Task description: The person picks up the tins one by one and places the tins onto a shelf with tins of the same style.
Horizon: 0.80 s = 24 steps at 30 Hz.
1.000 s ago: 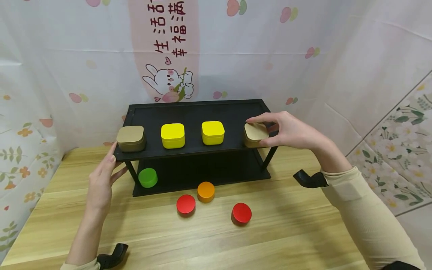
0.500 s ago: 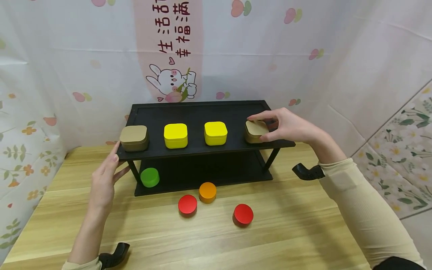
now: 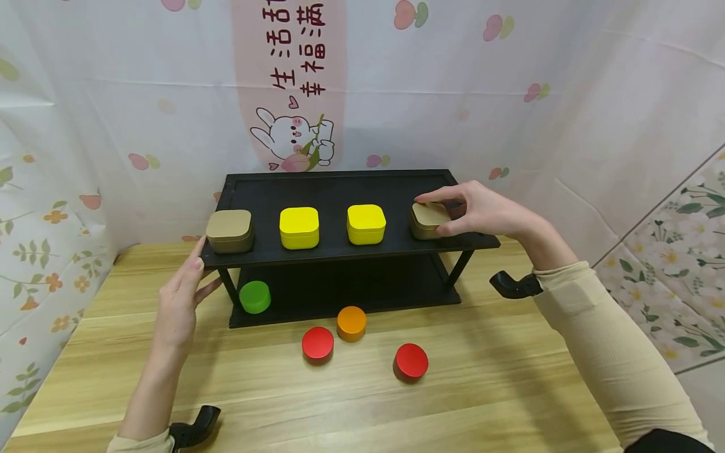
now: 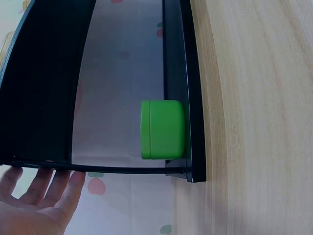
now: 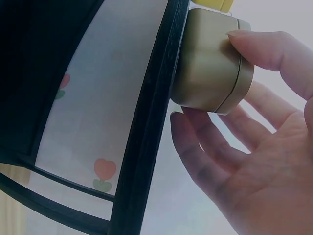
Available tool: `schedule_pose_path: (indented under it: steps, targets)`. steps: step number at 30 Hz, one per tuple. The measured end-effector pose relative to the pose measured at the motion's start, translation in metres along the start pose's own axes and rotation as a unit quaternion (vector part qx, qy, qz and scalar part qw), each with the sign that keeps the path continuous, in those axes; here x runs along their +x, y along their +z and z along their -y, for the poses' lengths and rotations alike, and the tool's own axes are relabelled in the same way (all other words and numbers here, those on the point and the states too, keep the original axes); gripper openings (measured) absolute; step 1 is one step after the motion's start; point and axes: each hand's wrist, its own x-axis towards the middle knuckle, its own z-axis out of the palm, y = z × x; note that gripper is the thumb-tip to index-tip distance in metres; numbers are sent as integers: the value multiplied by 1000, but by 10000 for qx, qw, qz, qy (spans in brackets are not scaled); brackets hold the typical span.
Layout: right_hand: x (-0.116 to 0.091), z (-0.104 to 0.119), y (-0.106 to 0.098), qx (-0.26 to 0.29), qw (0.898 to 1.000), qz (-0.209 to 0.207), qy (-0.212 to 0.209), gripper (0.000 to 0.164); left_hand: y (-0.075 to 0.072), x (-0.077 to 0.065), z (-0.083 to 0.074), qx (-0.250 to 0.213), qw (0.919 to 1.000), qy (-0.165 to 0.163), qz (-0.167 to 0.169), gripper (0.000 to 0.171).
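Observation:
My right hand (image 3: pixel 481 211) pinches a gold square tin with rounded corners (image 3: pixel 428 221), thumb at its near side. This tin is at the right of the black two-tier rack's (image 3: pixel 334 187) top shelf. In the right wrist view, the thumb lies at the lid of the gold tin (image 5: pixel 210 63) and the other fingers reach around its side. My left hand (image 3: pixel 180 302) touches the top shelf's left end with extended fingers (image 4: pixel 54 188). Close to it sits another gold tin (image 3: pixel 230 231). Two yellow tins (image 3: pixel 299 228) (image 3: pixel 365 224) stand between the gold ones.
On the rack's lower shelf, at the left, sits a green tin (image 3: pixel 255 297). Before the rack, an orange round tin (image 3: pixel 351 323) and two red round tins (image 3: pixel 318 345) (image 3: pixel 410 362) stand on the wooden table (image 3: pixel 272 402). A patterned curtain (image 3: pixel 430 119) hangs behind.
The right hand has moved its gold tin a little left, nearer the yellow tin, and slightly back. The left hand stays at the shelf's end. The head view has shifted slightly.

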Motion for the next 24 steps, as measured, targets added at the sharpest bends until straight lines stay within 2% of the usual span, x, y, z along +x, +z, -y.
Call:
schedule_pose_path:
  steps: [24]
  targets:
    - [1,-1,-1,-14,9998,218,-33,59,2,-1,-1,-60,10000,-16,-64,47]
